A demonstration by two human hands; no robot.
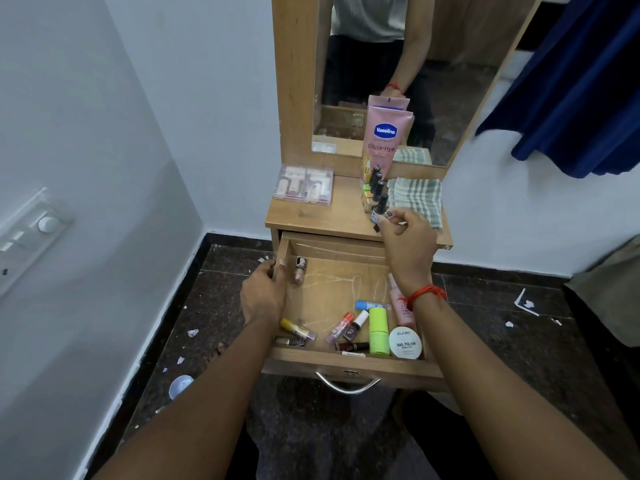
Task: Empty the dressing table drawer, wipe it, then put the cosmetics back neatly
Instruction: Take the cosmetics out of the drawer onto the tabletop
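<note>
The wooden drawer (pixel 332 282) is pulled open below the dressing table top (pixel 311 213). Its front part holds several cosmetics: a white nail polish remover tub (pixel 405 343), a green stick (pixel 378 330), a pink tube (pixel 398 303), nail polishes and lip balms. One glitter nail polish (pixel 300 270) lies at the back left. My left hand (pixel 265 292) grips the drawer's left wall. My right hand (pixel 405 240) is over the table top, fingers pinched on a small dark bottle (pixel 380 211) at the end of a row of bottles.
On the table top stand a pink Vaseline tube (pixel 384 140), a clear plastic makeup box (pixel 304 185) and a folded checked cloth (pixel 417 199). A mirror rises behind. Blue fabric (pixel 571 81) hangs at right. The dark floor carries paper scraps and a blue lid (pixel 180 384).
</note>
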